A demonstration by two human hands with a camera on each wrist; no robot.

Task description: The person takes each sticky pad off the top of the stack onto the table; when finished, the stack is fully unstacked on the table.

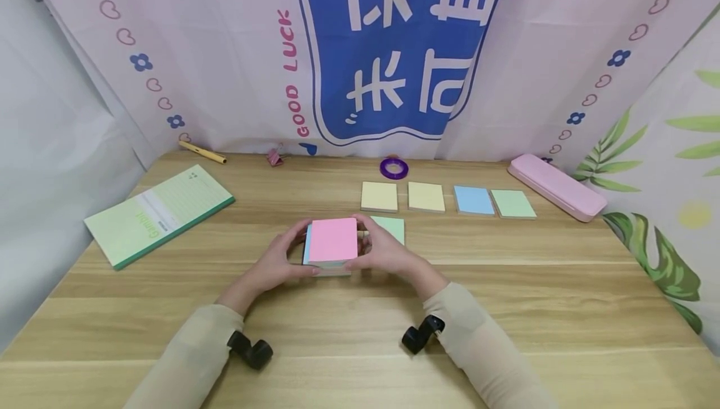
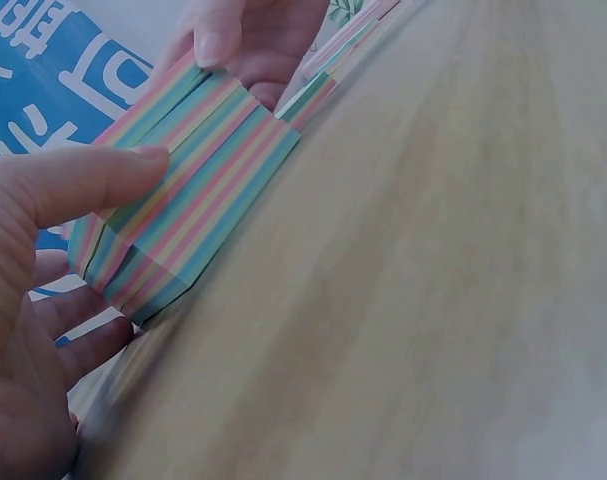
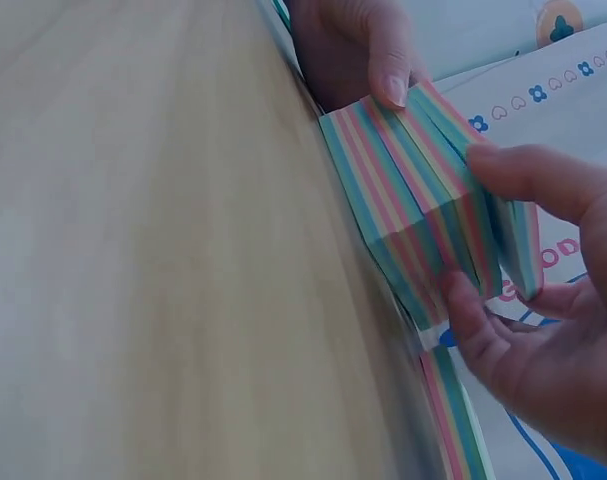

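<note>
A stack of square sticky note pads (image 1: 333, 241) stands in the middle of the table, pink on top, with a blue edge showing at its left. My left hand (image 1: 274, 260) grips its left side between thumb and fingers. On the opposite side my right hand (image 1: 389, 251) holds it the same way. Seen from the left wrist, the stack (image 2: 198, 185) has striped sides in pink, yellow, green and blue. In the right wrist view the uppermost pad (image 3: 521, 245) stands slightly apart from those beneath. A green pad (image 1: 394, 229) lies just behind my right hand, partly hidden by it.
Behind lie two yellow pads (image 1: 379, 196), a blue pad (image 1: 474, 200) and another green pad (image 1: 514, 203) in a row. A purple tape roll (image 1: 394, 168), pink clip (image 1: 275, 157) and yellow pen (image 1: 203, 152) lie farther back. A notebook (image 1: 163, 215) is left, a pink case (image 1: 557, 187) right.
</note>
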